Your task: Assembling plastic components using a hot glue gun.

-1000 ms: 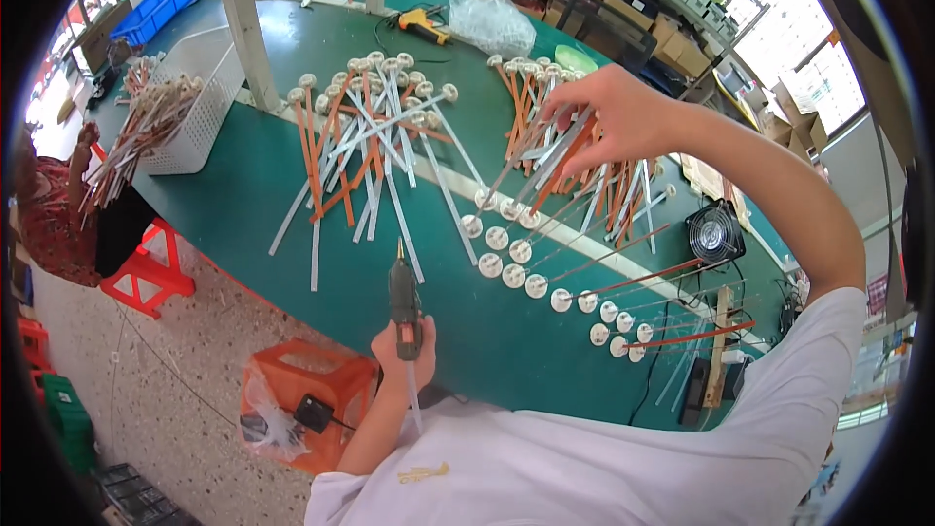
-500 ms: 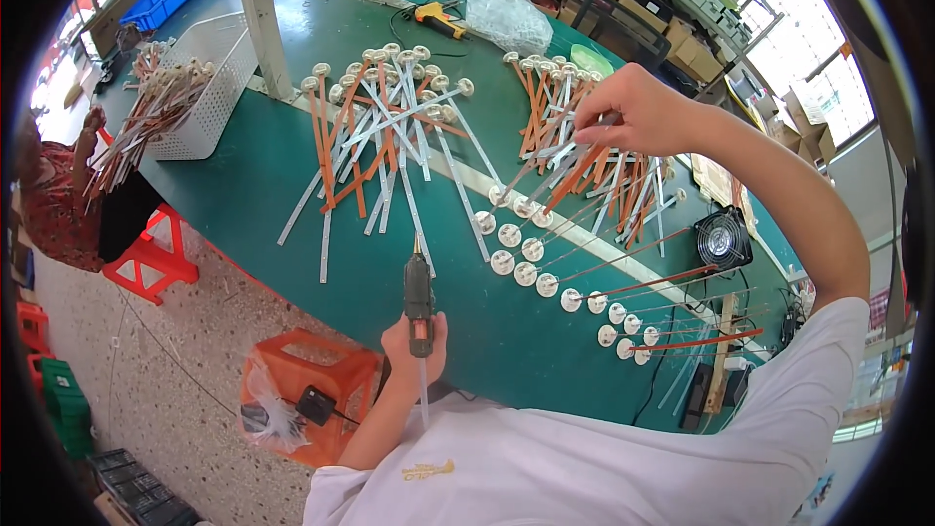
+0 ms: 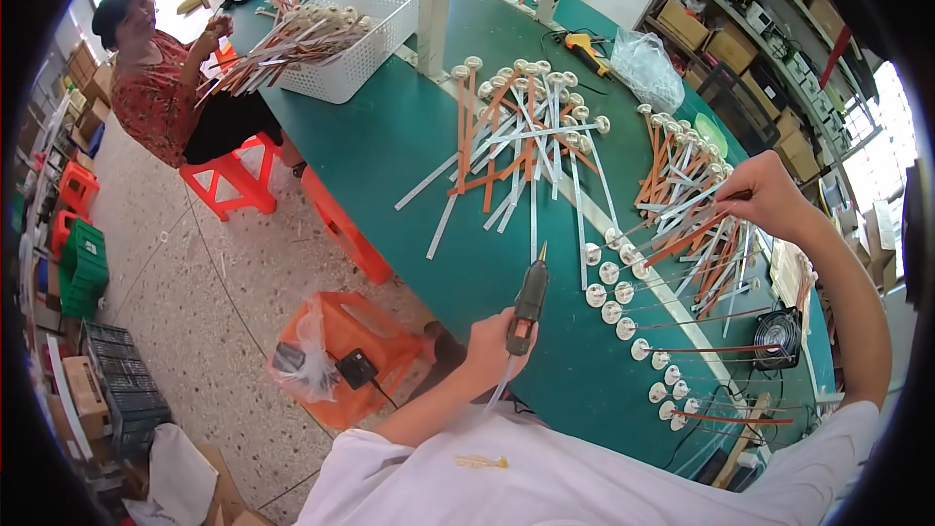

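Note:
My left hand [image 3: 492,346] is wrapped round the grip of a dark hot glue gun [image 3: 530,297], its nozzle pointing away from me over the green table. Out at the right, my right hand [image 3: 769,193] pinches the upper end of a brown strip [image 3: 687,239]; the strip slants down toward a row of white round discs [image 3: 624,328]. Thin strips rise from several of those discs. Beyond the glue gun lies a loose pile of white and brown strips [image 3: 526,151] with discs on their ends, and a second such pile [image 3: 672,151] is near my right hand.
A white basket [image 3: 341,83] full of strips stands at the far left, near a seated person [image 3: 161,88]. A black fan [image 3: 777,336] sits at the right. A yellow glue gun [image 3: 587,54] and a plastic bag [image 3: 648,71] lie behind. An orange stool [image 3: 351,331] stands left.
The view has swung left, so the table appears shifted right and the seated person shows more fully. Both hands keep their holds on the glue gun and the strip.

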The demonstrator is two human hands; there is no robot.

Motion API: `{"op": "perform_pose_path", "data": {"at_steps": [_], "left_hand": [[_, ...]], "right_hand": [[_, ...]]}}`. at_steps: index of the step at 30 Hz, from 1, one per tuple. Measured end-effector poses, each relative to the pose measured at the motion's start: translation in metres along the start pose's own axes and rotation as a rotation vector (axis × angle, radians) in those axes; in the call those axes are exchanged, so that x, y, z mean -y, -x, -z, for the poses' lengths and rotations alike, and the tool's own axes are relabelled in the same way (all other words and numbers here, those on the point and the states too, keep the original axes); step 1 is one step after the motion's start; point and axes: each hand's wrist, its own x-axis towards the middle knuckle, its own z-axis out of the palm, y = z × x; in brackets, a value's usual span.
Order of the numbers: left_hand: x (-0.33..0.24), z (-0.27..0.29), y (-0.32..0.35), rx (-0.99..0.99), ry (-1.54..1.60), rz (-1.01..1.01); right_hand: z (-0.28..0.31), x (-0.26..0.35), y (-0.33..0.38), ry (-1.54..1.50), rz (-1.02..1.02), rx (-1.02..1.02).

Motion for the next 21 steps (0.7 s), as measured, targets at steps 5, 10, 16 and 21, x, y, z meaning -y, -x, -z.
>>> {"op": "perform_pose_path", "data": {"at_steps": [5,10,16,21], "left_hand": [[0.003,0.0,-0.006,0.008,-0.013,-0.045],[0.011,-0.003,-0.001,-0.011,0.009,-0.077],[0.008,-0.001,0.001,0.003,0.007,-0.08],[0.008,0.0,0.003,0.011,0.03,-0.067]], "right_hand": [[0.004,-0.01,0.002,-0.014,-0.039,-0.015],[0.009,-0.012,0.008,0.056,-0.069,0.007],[0.008,-0.018,0.017,0.062,-0.039,-0.016],[0.01,-0.022,0.022,0.027,-0.126,-0.035]]}}
